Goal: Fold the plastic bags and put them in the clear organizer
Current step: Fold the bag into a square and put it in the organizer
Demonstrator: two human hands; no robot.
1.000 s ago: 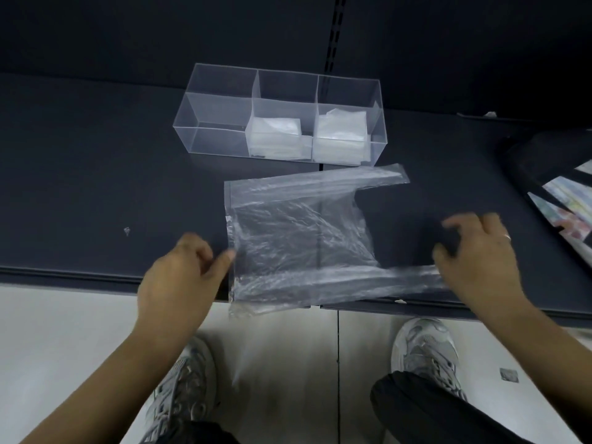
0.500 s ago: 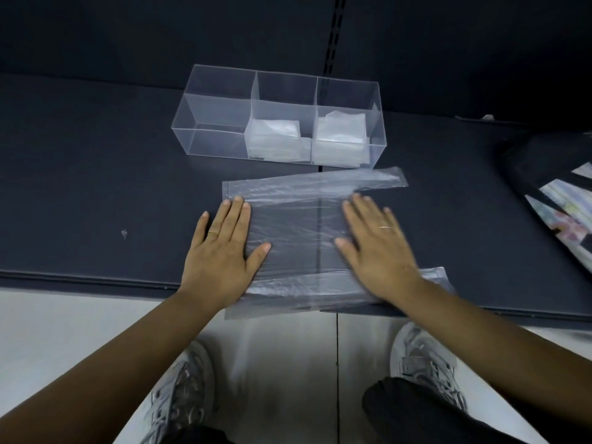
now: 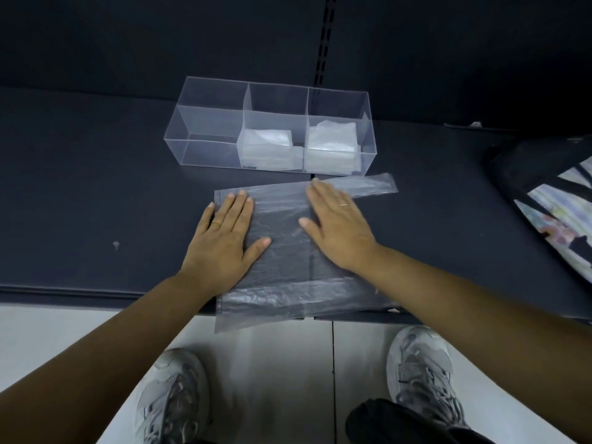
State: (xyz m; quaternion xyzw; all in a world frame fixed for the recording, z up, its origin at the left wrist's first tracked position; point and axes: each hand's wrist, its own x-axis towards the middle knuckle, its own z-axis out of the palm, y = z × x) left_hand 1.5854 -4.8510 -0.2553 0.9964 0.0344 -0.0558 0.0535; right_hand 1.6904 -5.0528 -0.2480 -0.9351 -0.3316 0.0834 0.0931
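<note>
Liable to slip or spring back once pressure is eased: bag (image 3: pixel 282 251) of thin, slick film, lying flat at centre frame on the dark shelf (image 3: pixel 96 193), just below the organizer (image 3: pixel 205 100). Near edge overhanging the shelf lip at lower centre, unsupported; apt to drag the sheet toward the floor if both palms lift together. Wrinkles visible along the near band and across the middle; likely to give a crooked, bulky fold that would not sit squarely in a compartment. Far handle (image 3: pixel 374 184) projecting to the upper right past the right hand, loose and not pinned; prone to skew out of line during folding. Left compartment of the organizer vacant; middle and right ones each holding folded bags (image 3: pixel 266 145), the right stack higher, so crowding possible there. Left hand (image 3: pixel 224 241) laid palm-down on the left margin of the bag, fingers (image 3: pixel 238 208) straight and close together, thumb spread toward centre, tips near the far left corner; nothing gripped. Right hand (image 3: pixel 342 229) likewise flat on the right portion, fingers (image 3: pixel 323 195) extended and nearly together, slightly blurred, tips at the far edge beside the handle; pressing only, nothing pinched. Judged step: smoothing ahead of the first fold.
</note>
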